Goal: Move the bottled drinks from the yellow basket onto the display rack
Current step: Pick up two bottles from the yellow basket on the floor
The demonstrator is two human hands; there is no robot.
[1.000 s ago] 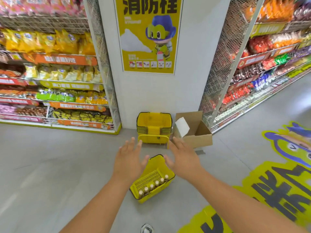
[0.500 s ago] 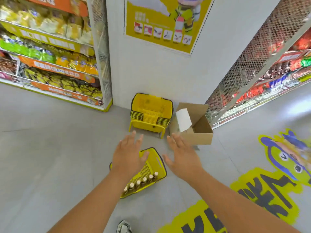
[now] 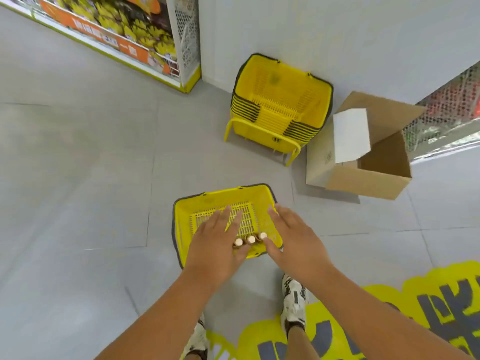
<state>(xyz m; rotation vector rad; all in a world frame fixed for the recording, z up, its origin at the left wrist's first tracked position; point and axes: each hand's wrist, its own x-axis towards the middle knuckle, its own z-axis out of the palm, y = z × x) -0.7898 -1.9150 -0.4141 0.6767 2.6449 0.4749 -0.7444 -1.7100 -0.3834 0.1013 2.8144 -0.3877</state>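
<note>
A yellow basket point(image 3: 187, 216) with a dark rim sits on the grey floor in front of my feet. Three white bottle caps of the bottled drinks point(image 3: 251, 239) show along its near side; the other bottles are hidden under my left hand. My left hand point(image 3: 215, 242) hovers over the basket's left half, fingers spread, holding nothing. My right hand point(image 3: 293, 237) is over the basket's right edge, open too, its thumb close to the rightmost cap. Whether either hand touches a bottle I cannot tell.
A stack of empty yellow baskets point(image 3: 280, 105) stands by the white wall. An open cardboard box point(image 3: 368, 162) lies right of it. A snack shelf point(image 3: 122, 29) is at top left, a mesh-sided rack point(image 3: 446, 118) at right. My shoes point(image 3: 294, 302) stand on a yellow floor sticker point(image 3: 415, 307).
I have stepped closer and tilted my view down. Both hands dropped from in front of the basket to directly over it, near the bottles.
</note>
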